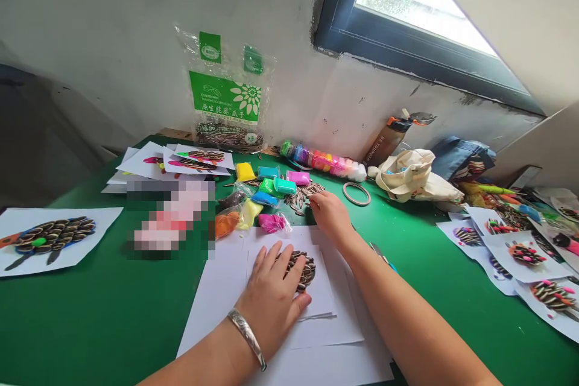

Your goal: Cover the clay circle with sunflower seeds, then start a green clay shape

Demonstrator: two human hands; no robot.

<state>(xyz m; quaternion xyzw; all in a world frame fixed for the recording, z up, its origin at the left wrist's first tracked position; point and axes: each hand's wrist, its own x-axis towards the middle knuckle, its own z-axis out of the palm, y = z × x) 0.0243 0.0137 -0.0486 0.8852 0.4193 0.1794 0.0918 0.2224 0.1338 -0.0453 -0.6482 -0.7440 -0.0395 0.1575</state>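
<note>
My left hand (270,292), with a silver bracelet on its wrist, lies flat with fingers spread on white paper (316,325), its fingertips on a round patch of sunflower seeds (305,268) stuck to the sheet. My right hand (329,214) reaches forward to a loose pile of sunflower seeds (301,195) on the green table (90,313). Its fingers are curled at the pile's edge; what they pinch, if anything, is hidden.
Small bags of coloured clay (266,190) lie behind the paper, and a row of clay tubs (323,161) lines the wall. A seed bag (226,102) leans on the wall. Finished seed pictures lie at left (49,238) and right (525,253). A cloth bag (414,175) and tape ring (356,193) sit nearby.
</note>
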